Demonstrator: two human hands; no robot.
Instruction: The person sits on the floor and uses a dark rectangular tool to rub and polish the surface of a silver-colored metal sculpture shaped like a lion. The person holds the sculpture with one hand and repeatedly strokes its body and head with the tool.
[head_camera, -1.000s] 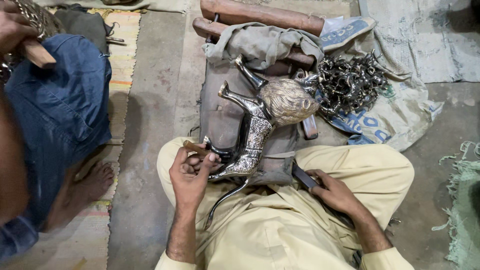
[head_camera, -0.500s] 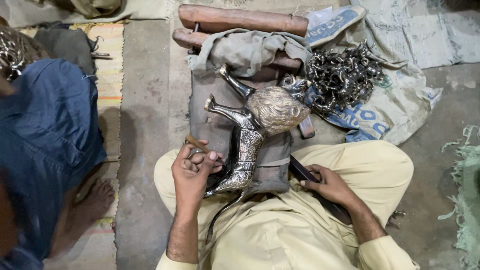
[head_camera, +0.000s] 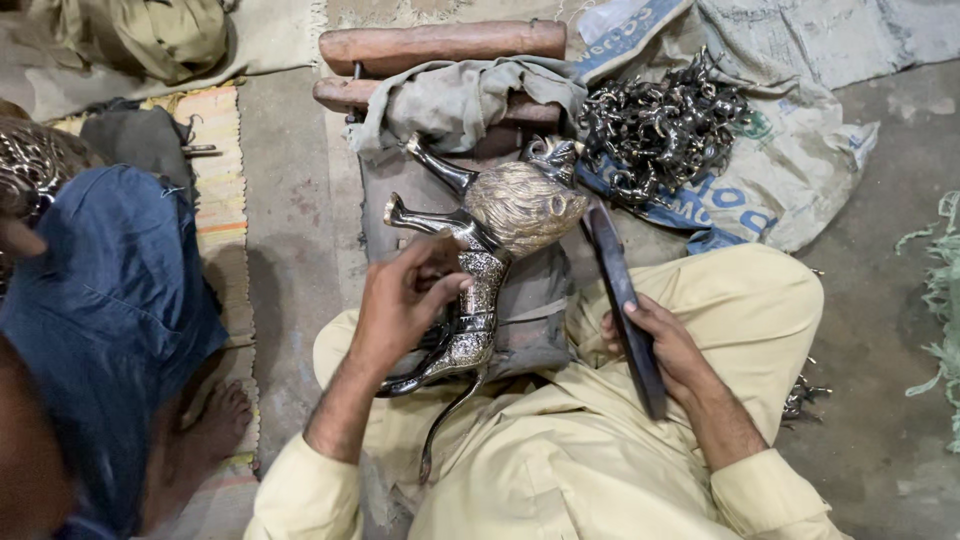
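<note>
I saw the left hand (head_camera: 405, 300) with its fingers curled around the body of a metal lion figure (head_camera: 490, 260) lying on a grey cloth (head_camera: 530, 320) across the lap. The right hand (head_camera: 665, 345) gripped a long dark file (head_camera: 625, 305) just beside it. A heap of small metal figures (head_camera: 665, 125) lay on a sack (head_camera: 800, 170).

My left hand (head_camera: 405, 300) grips the metal lion figure (head_camera: 490, 260) at its body, figure lying on a grey cloth (head_camera: 460, 100) over my lap. My right hand (head_camera: 665, 345) holds a dark flat file (head_camera: 622, 300), tip near the mane. Pile of small metal figures (head_camera: 660, 125) far right on a sack (head_camera: 800, 170). Another person in blue (head_camera: 100, 300) sits left.
</note>
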